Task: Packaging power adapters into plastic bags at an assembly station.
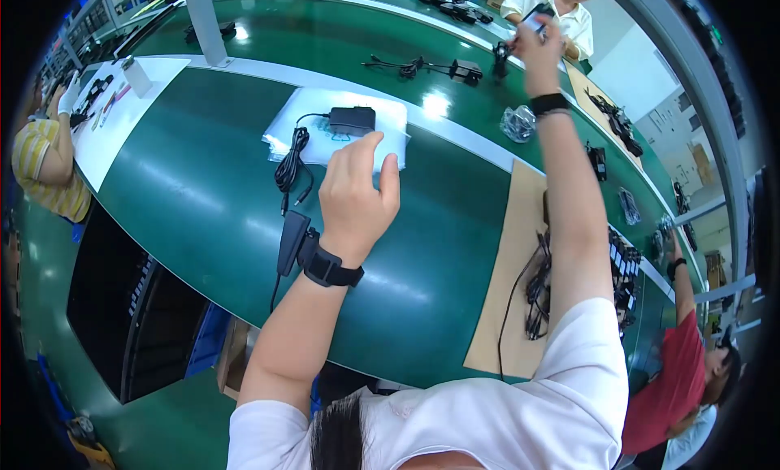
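My left hand (357,190) is open, palm turned right and thumb apart from the fingers, just above the near edge of a stack of clear plastic bags (383,145). On the bags, beyond my fingertips, lies a black power adapter (352,121); its coiled cord (290,165) hangs off the left side onto the green table. My right hand (540,60) is stretched far forward over the second green surface, slightly blurred. Its fingers close round a black power adapter (536,18), with a bundled cord (501,57) beside it.
A metal post (203,23) and a pale ledge divide the surfaces. Across it lie adapters with cords (465,70) and a bagged bundle (517,124). Brown cardboard (492,324) with black cables lies under my right arm. Co-workers sit opposite (569,19), at left (53,173) and right (670,381).
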Demonstrator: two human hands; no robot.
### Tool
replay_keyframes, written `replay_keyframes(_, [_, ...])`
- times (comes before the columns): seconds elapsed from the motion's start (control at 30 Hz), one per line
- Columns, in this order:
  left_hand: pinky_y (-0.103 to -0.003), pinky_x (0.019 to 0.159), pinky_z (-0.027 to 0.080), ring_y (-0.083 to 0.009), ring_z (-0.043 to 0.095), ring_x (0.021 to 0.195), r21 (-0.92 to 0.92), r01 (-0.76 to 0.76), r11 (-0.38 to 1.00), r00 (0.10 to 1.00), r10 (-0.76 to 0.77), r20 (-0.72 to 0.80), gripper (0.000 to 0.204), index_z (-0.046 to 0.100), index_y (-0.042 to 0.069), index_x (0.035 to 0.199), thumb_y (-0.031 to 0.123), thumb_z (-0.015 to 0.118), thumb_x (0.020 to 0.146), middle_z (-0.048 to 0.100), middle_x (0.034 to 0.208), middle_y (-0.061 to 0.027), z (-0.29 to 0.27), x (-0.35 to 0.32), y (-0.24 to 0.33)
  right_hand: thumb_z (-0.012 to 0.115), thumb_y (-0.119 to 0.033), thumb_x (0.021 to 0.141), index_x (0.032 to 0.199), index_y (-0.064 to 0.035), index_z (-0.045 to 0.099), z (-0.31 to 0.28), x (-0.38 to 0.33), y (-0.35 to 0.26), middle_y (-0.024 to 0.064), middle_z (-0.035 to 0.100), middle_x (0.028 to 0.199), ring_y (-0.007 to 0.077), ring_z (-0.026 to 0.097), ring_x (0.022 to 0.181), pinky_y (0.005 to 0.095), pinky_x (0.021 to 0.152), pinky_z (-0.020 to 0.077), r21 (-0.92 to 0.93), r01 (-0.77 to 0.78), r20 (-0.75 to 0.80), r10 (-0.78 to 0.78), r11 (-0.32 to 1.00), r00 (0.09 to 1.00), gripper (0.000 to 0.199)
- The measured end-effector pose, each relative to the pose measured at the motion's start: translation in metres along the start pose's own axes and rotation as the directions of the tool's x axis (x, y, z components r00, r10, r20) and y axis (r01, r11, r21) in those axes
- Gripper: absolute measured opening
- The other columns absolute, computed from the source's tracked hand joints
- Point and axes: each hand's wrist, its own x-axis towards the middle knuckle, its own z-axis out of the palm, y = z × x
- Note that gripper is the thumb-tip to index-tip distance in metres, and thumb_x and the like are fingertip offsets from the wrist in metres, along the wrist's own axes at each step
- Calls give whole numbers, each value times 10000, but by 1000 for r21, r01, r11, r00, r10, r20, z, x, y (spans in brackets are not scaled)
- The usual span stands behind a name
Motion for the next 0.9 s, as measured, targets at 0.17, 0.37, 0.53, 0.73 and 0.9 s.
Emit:
replay_keyframes(0.17, [-352, 761, 446, -269, 544, 919, -296, 176, 939, 982, -148, 115, 332, 551, 10, 1052, 228, 635, 816, 580, 1041, -128, -2, -4, 18, 410, -276, 931, 1267, -182, 342, -59, -70, -132, 190, 555, 969, 170, 555, 551, 190, 409, 410, 514, -481, 749, -99, 710, 655, 356])
replay_keyframes(0.37, [-331, 865, 429, -242, 530, 1041, -376, 765, -522, 553, 234, 800, 591, 484, -15, 1160, 502, 489, 874, 538, 1172, -142, 9, -14, 32, 381, -256, 946, 1227, -168, 379, -13, -239, -146, 232, 591, 843, 149, 461, 378, 215, 322, 387, 421, -895, 811, 379, 150, 445, 296])
replay_keyframes(0.53, [-402, 857, 475, -258, 543, 1028, -523, 647, -555, 638, 17, 770, 319, 501, 115, 1131, 296, 560, 875, 533, 1161, -149, -1, -14, 60, 420, -200, 937, 1156, -136, 400, -18, -263, -126, 158, 606, 746, 118, 431, 362, 217, 339, 397, 385, -865, 583, 642, 321, 498, 229])
replay_keyframes(0.73, [-386, 862, 483, -230, 578, 911, -501, 623, -601, 497, -191, 847, 268, 501, -11, 1038, 163, 601, 860, 579, 968, -129, 3, -17, 44, 579, -320, 876, 1294, -110, 319, 1, -274, -127, 145, 628, 917, 219, 626, 701, 317, 670, 503, 402, -803, 657, 473, 440, 588, 536])
replay_keyframes(0.9, [-426, 894, 461, -224, 582, 913, -695, 505, -512, 575, -402, 713, 228, 499, 34, 1025, 163, 599, 865, 577, 948, -96, -3, 0, 35, 670, -341, 801, 1385, -57, 233, -3, -294, -104, 137, 612, 902, 181, 584, 795, 288, 750, 450, 314, -769, 812, 263, 557, 522, 782])
